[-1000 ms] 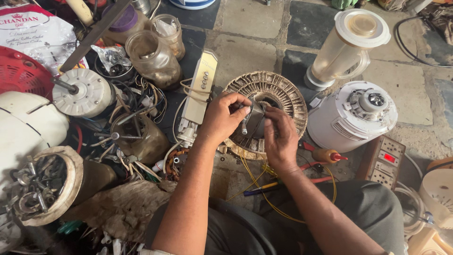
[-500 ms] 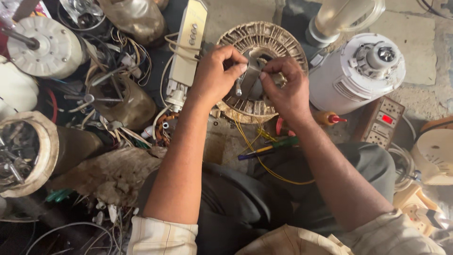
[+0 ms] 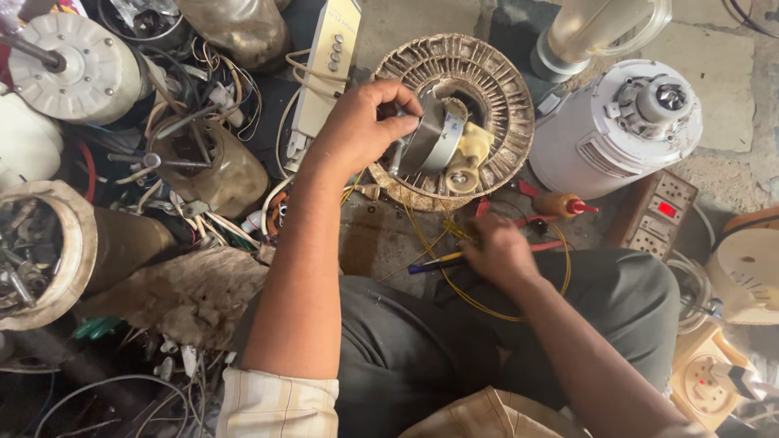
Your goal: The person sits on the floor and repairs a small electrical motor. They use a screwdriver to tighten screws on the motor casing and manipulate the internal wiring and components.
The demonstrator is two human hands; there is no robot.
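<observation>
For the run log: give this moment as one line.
left hand: grips metal motor part on round ribbed housing | right hand: on tools near yellow wire

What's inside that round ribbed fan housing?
In the housing: a shiny metal ring, gripped by the left hand, and a yellowish plastic piece. What lies beneath them is hidden.

Grey stone-slab floor (image 3: 734,122), gritty and stained, with dark joints between the slabs and a dark mat (image 3: 280,122) across its upper middle. Crowded along the left edge with a round white motor housing (image 3: 77,69), tangled wires (image 3: 203,89), a dusty jar (image 3: 235,28) and a rusty can of metal scraps (image 3: 36,251); toward the right edge a white cylindrical appliance base (image 3: 617,130), a clear blender jug (image 3: 600,28) and a power strip with a red switch (image 3: 661,215). Soft, even light, with no hard shadows.
</observation>
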